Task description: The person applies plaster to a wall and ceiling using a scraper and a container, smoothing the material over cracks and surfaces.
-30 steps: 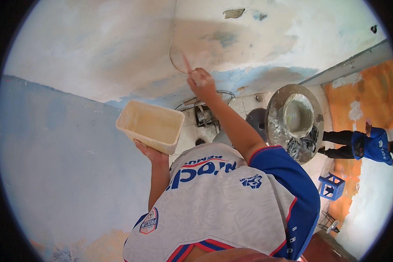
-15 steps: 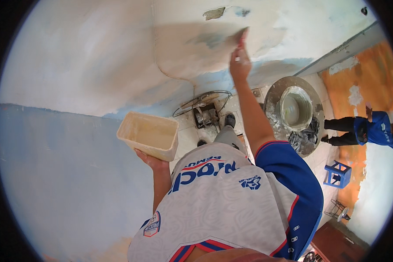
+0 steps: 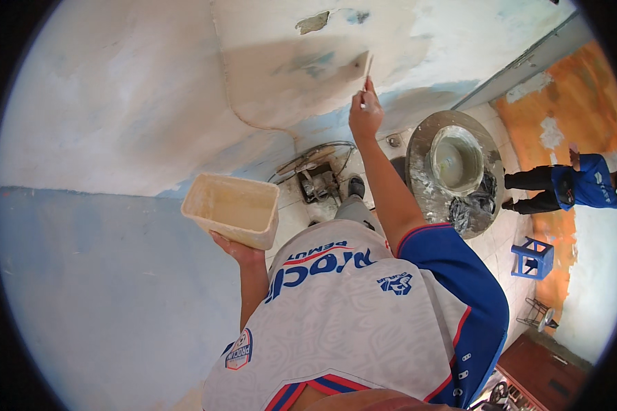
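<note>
My left hand supports a cream rectangular plastic tub from below, its fingers against the near side. Pale residue coats the tub's inner walls. Out ahead, my right hand is closed around the handle of what looks like a putty knife, whose pale blade is near or against the wall; contact is hard to tell. Around the blade the wall has a damp-looking brownish area with bluish patches. A chipped patch lies farther up.
On the right, a round table bears a whitish-coated basin and a black plastic bag. Beyond stand another person in blue and a blue stool. A dirty box-like container and a coiled cable lie by the wall.
My right hand has come slightly down and left, and the tool has turned so its pale blade shows. The tub stays in my left hand. The whole view has shifted a little.
</note>
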The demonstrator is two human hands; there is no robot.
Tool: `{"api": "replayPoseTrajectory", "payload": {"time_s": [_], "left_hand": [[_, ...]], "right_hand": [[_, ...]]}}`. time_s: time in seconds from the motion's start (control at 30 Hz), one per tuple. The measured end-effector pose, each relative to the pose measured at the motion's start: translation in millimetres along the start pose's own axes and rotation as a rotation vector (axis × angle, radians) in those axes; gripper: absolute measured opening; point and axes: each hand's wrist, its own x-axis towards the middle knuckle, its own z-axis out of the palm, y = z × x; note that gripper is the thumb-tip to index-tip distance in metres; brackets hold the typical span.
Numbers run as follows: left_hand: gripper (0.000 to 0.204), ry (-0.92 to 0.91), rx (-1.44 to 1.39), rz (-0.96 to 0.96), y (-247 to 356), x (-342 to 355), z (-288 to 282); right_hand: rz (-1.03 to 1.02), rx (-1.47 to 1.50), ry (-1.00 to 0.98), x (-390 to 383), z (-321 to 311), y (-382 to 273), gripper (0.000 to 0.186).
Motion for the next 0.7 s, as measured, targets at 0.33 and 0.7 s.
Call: {"api": "replayPoseTrajectory", "payload": {"time_s": [0.33, 0.7], "left_hand": [[0.071, -0.019, 0.067, -0.009, 9.2, -12.0, -3.0], [0.07, 0.096, 0.142, -0.068, 12.9, -30.3, -14.1]], "right_hand": [[-0.117, -0.075, 0.179, -10.6, 81.4, -23.2, 0.018], [0.169, 0.188, -0.09, -71.3, 46.9, -64.1, 0.064]]}}
